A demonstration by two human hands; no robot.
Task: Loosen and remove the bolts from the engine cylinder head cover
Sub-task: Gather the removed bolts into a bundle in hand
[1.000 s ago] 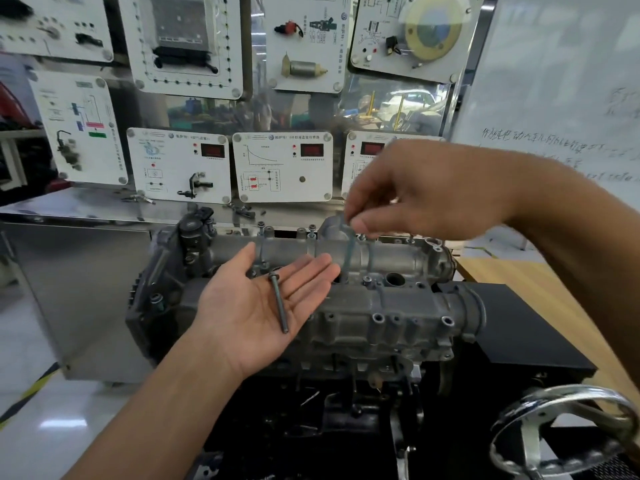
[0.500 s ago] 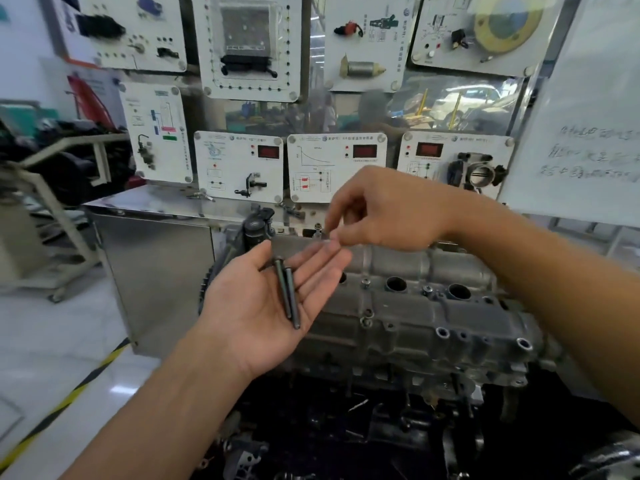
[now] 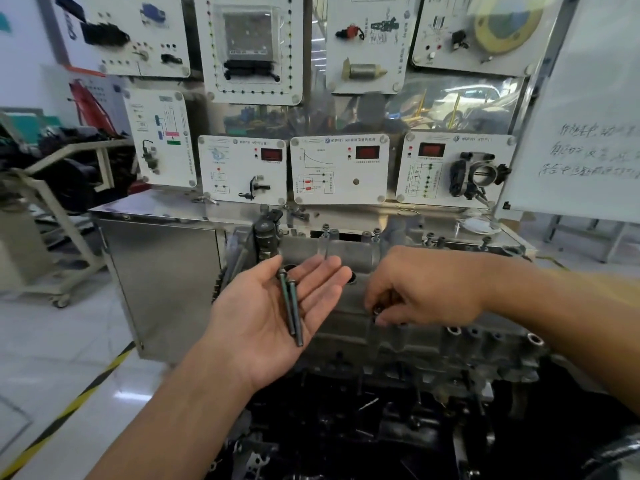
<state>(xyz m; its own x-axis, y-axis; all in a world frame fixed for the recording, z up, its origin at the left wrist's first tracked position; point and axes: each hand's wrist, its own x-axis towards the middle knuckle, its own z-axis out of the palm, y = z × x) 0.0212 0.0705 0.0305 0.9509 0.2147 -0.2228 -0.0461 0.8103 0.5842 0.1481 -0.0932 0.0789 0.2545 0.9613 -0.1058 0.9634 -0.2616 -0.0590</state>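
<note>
1. Plainly, the left hand [image 3: 277, 317] lies palm up with its fingers nearly straight. Two loose bolts [image 3: 292, 308] rest side by side across the palm, heads at the finger end, and nothing curls round them.
2. The right hand [image 3: 426, 289] is palm down, its fingertips [image 3: 384, 320] curled and pinching the dark head of a seated bolt [image 3: 377, 310] in the cylinder head cover [image 3: 433, 342].
3. That bolt sits directly under the right fingertips. It is just to the right of the left fingertips and a little lower, so the right hand is on it and the left is only near.
4. Its shank is hidden. Judging by the head, the long axis runs straight down into the cover, away from the right palm. The draw should probably go straight up along that line, then a short way leftward to the waiting palm.
5. More bolts [image 3: 375, 233] stand proud along the cover's far edge, beyond both hands.
</note>
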